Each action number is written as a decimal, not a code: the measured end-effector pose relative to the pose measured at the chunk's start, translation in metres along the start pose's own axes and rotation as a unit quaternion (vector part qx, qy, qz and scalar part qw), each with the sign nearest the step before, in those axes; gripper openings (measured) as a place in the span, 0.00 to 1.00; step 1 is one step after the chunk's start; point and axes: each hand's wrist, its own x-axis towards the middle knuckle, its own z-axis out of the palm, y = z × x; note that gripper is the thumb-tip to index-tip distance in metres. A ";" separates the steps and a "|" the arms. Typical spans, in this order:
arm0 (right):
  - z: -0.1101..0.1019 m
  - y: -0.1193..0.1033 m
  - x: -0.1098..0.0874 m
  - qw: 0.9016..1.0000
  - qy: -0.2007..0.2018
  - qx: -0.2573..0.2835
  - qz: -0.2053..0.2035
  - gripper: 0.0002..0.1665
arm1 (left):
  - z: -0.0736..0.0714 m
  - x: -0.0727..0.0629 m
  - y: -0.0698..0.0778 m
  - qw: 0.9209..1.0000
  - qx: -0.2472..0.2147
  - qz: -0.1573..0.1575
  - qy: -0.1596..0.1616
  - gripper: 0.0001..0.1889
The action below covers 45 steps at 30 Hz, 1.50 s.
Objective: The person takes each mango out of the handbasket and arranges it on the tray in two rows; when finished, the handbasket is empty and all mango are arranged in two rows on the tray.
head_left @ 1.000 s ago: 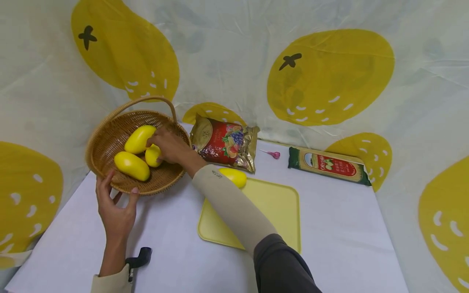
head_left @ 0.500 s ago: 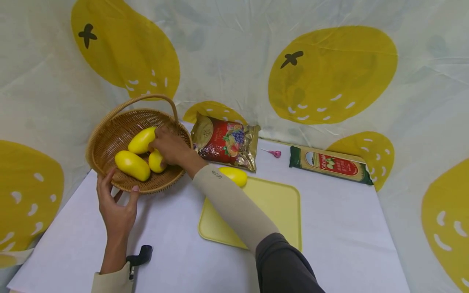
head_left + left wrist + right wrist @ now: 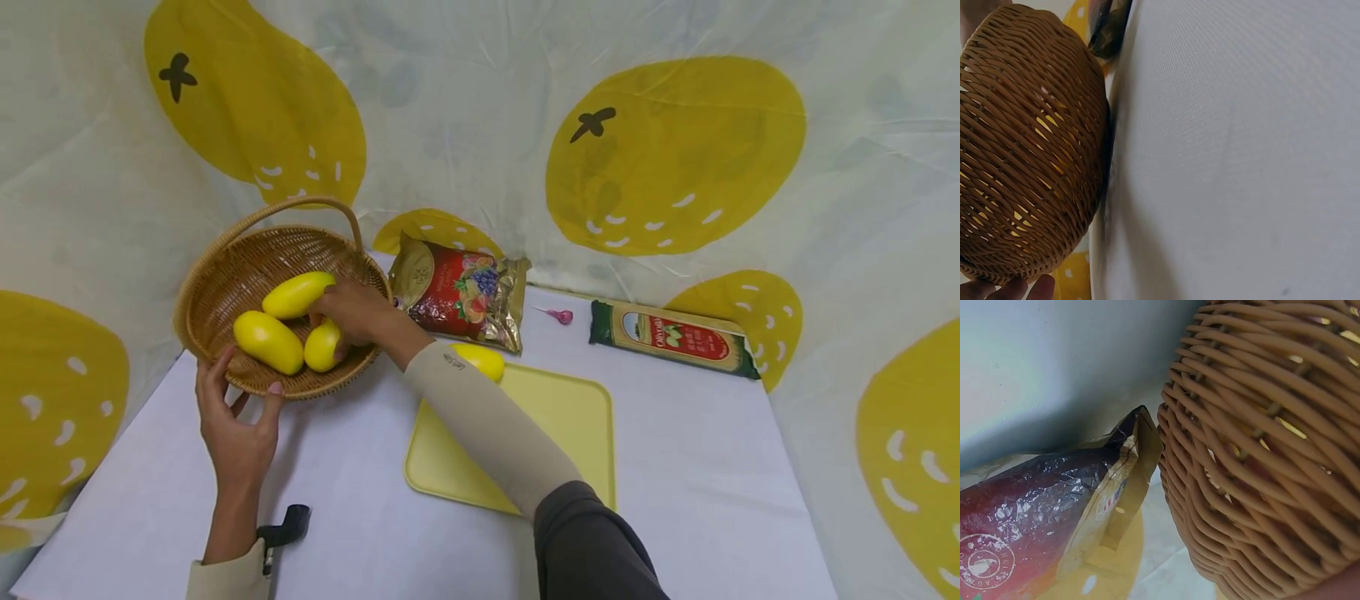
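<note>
1. Yellow and smooth, the gripped mango (image 3: 322, 348) lies in the right part of the wicker basket (image 3: 213, 292) in the head view. Its rounded visible end faces left and near; the rest is covered, so its full long axis cannot be told.
2. Head view: the right hand (image 3: 356, 315) grasps this mango from the far right, thumb on its right side and bent fingers over its far side. The far mango (image 3: 297, 294) lies just beyond, its long axis running near-left to far-right; the left mango (image 3: 268, 343) slants far-left to near-right.
3. Head view: the right forearm, in a pale sleeve (image 3: 487, 425), reaches from near right to far left across the yellow tray (image 3: 555, 433). The tray mango (image 3: 483, 363) shows partly beyond it, at the tray's far-left corner.
4. Head view: the left hand (image 3: 238, 437) grips the basket's near rim, thumb and fingers spread apart, forearm rising from the near edge.
5. Left wrist view: fingertips touch the basket; yellow shows through its weave.
6. Right wrist view: the basket's wall hides the grasp; the fruit-candy bag (image 3: 1041, 519) is just beside it.
</note>
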 end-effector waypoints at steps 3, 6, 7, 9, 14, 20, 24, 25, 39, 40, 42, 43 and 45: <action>0.001 0.000 -0.002 1.000 0.003 -0.004 -0.015 0.37 | -0.001 0.000 0.000 1.000 0.001 0.000 -0.001 0.41; 0.001 0.000 -0.004 1.000 0.006 -0.008 -0.025 0.36 | -0.001 0.000 0.000 1.000 0.001 0.000 -0.001 0.41; 0.001 0.000 -0.005 1.000 0.005 -0.003 -0.025 0.35 | -0.001 0.000 0.000 1.000 0.001 0.000 -0.001 0.41; 0.001 -0.001 -0.007 1.000 0.004 0.000 -0.029 0.35 | -0.001 0.000 0.000 1.000 0.000 0.000 0.000 0.41; -0.001 -0.003 -0.015 0.999 -0.004 0.026 -0.032 0.31 | -0.001 0.000 0.000 1.000 0.001 -0.001 0.001 0.40; 0.001 -0.003 -0.025 0.997 0.014 0.061 -0.033 0.35 | -0.002 -0.001 -0.001 1.000 0.004 -0.006 -0.001 0.40; 0.000 -0.003 -0.034 0.995 0.048 0.078 -0.028 0.39 | -0.002 -0.001 -0.001 1.000 0.005 -0.006 -0.002 0.40; -0.001 -0.003 -0.037 0.995 0.056 0.082 -0.025 0.39 | -0.002 -0.001 -0.001 1.000 0.006 -0.007 -0.002 0.40; -0.002 -0.003 -0.071 0.977 0.196 0.079 0.001 0.42 | 0.000 -0.001 -0.001 1.000 -0.002 -0.003 0.003 0.41; -0.002 -0.003 -0.073 0.975 0.210 0.079 0.001 0.42 | 0.000 -0.001 -0.001 1.000 -0.002 -0.003 0.003 0.41; -0.004 -0.004 -0.079 0.969 0.233 0.081 0.001 0.43 | 0.000 -0.001 -0.001 1.000 0.000 -0.002 0.003 0.41; -0.005 -0.004 -0.082 0.966 0.244 0.082 0.002 0.43 | 0.000 -0.002 -0.001 1.000 0.001 -0.003 0.003 0.41; -0.007 -0.004 -0.088 0.960 0.264 0.090 0.005 0.43 | 0.000 -0.002 -0.001 1.000 0.001 -0.003 0.003 0.41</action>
